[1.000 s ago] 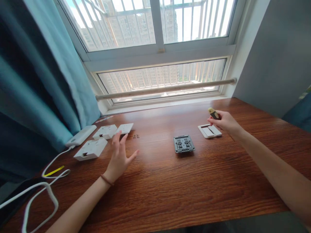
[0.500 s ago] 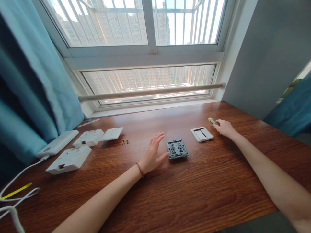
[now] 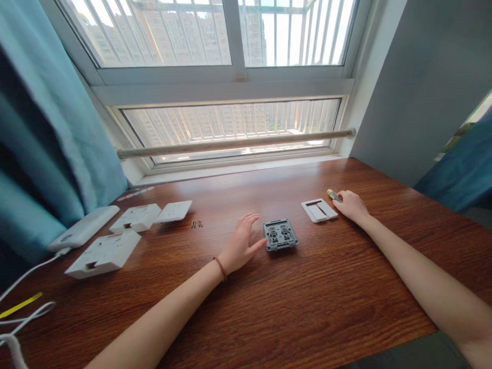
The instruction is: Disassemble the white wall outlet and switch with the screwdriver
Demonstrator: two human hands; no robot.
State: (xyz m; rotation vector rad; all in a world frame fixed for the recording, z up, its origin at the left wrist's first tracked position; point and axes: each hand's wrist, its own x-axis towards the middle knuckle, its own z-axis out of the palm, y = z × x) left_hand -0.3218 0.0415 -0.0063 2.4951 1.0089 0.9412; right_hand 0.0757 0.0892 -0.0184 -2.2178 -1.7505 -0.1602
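A grey square wall-switch module (image 3: 281, 236) lies on the table in front of me, its two black mechanisms facing up. Just left of it, my left hand (image 3: 244, 243) is open, fingers spread and empty, with the thumb tip at the module's left edge. Farther right, my right hand (image 3: 350, 205) is closed on a screwdriver (image 3: 333, 195) near the tabletop; only its yellow and dark grey handle shows, and the rest is hidden. Between the hands lies a white switch frame with a loose rocker plate (image 3: 318, 210). Several small brass-coloured screws (image 3: 197, 224) rest left of my left hand.
On the left stand two white mounting boxes (image 3: 103, 254) and a white plate (image 3: 173, 211). Beyond them is a white power bank (image 3: 83, 227) with a white cable (image 3: 28, 279). A yellow strip (image 3: 21, 305) lies near the left edge. The window bar (image 3: 238, 145) runs behind the table.
The view has shifted slightly. My right hand, closed on the screwdriver, has moved a little to the left. My left hand stays open beside the switch module.
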